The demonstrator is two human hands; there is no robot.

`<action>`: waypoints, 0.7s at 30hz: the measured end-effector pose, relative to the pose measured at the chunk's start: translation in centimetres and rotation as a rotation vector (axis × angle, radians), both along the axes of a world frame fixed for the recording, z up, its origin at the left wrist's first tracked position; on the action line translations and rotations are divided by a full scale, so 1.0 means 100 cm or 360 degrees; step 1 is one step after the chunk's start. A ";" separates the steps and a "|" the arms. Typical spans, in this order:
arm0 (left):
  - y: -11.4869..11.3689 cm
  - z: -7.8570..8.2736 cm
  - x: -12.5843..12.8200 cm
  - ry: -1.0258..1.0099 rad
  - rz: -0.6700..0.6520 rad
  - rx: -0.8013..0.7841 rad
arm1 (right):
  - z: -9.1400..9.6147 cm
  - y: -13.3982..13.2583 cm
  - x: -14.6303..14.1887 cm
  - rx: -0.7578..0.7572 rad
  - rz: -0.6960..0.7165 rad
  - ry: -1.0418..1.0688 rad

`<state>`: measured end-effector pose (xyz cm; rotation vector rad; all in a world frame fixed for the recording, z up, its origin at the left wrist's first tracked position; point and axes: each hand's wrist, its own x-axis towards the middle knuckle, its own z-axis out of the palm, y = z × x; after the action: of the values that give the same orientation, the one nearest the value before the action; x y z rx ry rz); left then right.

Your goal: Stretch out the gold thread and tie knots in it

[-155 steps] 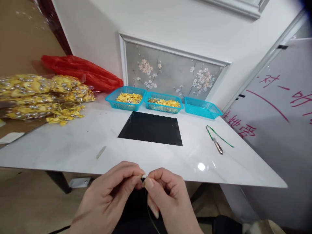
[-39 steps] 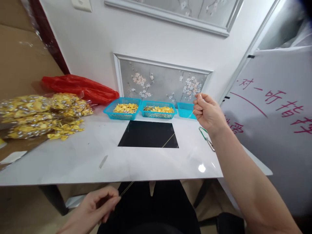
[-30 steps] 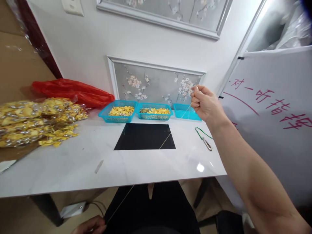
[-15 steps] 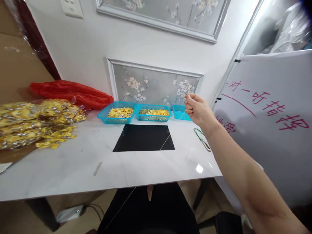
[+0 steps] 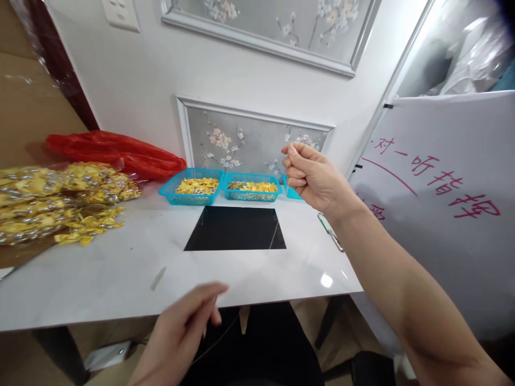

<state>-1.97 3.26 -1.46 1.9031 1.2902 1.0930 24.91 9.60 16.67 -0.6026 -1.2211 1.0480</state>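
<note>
Right hand (image 5: 311, 174) raised over the far side of the white table (image 5: 100, 273), arm stretched forward from the lower right, fingers curled into a loose fist with thumb and forefinger pinched on the upper end of a thin thread (image 5: 274, 234). Thread faint, slanting down across the right edge of the black mat (image 5: 235, 229), then looping below the table edge toward the left hand (image 5: 181, 335). Left hand low at the near edge, palm turned inward, fingers extended and slightly spread, thread passing beside them; whether pinched there, impossible to tell. Three blue baskets (image 5: 192, 187) in a row against the wall behind the mat, right hand in front of the third. Small snips (image 5: 332, 235) on the table under the right wrist.
</note>
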 end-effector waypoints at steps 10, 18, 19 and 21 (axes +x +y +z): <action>0.076 0.032 0.101 -0.0519 -0.0951 -0.0709 | 0.022 -0.005 -0.018 0.0058 0.0066 -0.0133; 0.065 0.014 0.094 -0.0752 -0.0900 -0.1015 | 0.037 -0.009 -0.013 0.0053 -0.0019 -0.0175; 0.065 0.013 0.090 -0.0781 -0.0852 -0.1024 | 0.038 -0.010 -0.012 0.0065 -0.0035 -0.0171; 0.065 0.013 0.081 -0.0841 -0.0758 -0.1017 | 0.041 -0.011 -0.010 0.0098 -0.0074 -0.0174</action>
<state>6.16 9.73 -0.17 1.2286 0.7089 0.7355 23.89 8.46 20.74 -0.6446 -1.3236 0.9453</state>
